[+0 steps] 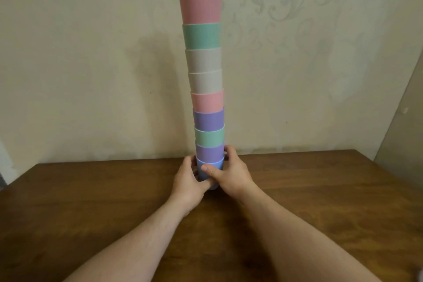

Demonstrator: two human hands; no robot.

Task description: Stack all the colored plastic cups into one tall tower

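One tall tower of several nested plastic cups (204,80) stands upright on the wooden table (320,190), near its far edge. A pink cup (200,9) sits on top, then green, two beige, pink, purple, green and purple ones, with a blue cup (211,165) at the bottom. My left hand (188,182) wraps the blue cup from the left, its thumb across the base. My right hand (229,173) grips the same cup from the right, thumb on its front. The hands hide most of the blue cup.
A patterned beige wall (91,52) rises right behind the table. The table's right edge (393,188) runs close to a wall corner. No loose cups show anywhere on the tabletop.
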